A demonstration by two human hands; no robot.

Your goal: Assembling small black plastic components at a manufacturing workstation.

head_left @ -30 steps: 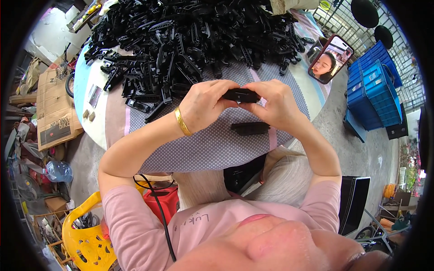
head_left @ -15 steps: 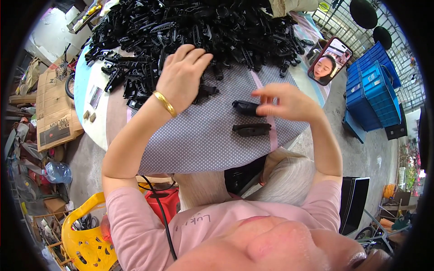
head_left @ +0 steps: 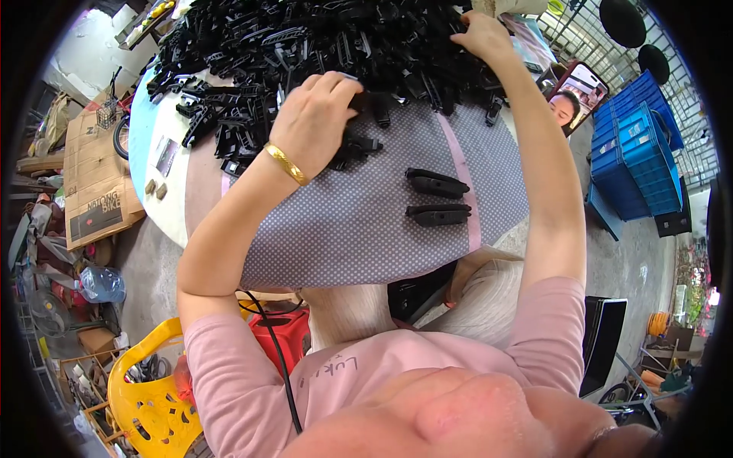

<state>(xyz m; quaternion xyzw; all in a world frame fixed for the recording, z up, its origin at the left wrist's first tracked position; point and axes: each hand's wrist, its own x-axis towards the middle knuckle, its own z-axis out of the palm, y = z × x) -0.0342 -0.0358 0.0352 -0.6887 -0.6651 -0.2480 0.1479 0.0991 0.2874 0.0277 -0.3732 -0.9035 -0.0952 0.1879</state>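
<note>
A big heap of black plastic clip-like parts (head_left: pixel 305 46) covers the far side of the table. My left hand (head_left: pixel 313 118), with a gold bangle (head_left: pixel 286 163) at its wrist, is at the heap's near edge. Its fingers are curled around a dark, blurred black plastic part (head_left: pixel 372 105). At the heap's far right, my right hand (head_left: pixel 487 38) reaches out with thumb and forefinger apart, touching or just over the parts. Two long black parts, an upper one (head_left: pixel 437 183) and a lower one (head_left: pixel 439 215), lie side by side on the dotted grey cloth (head_left: pixel 343 244).
Right of the heap stands a phone (head_left: pixel 578 95) with a lit screen. Blue crates (head_left: pixel 630 156) are stacked beyond the table. A flattened cardboard box (head_left: pixel 99 179) and a yellow plastic chair (head_left: pixel 156 404) are on the left. A black cable (head_left: pixel 279 351) runs down by my left side.
My right hand has left the upper of the two black parts and moved far forward to the heap. My left hand's fingers have curled in around a black part.
</note>
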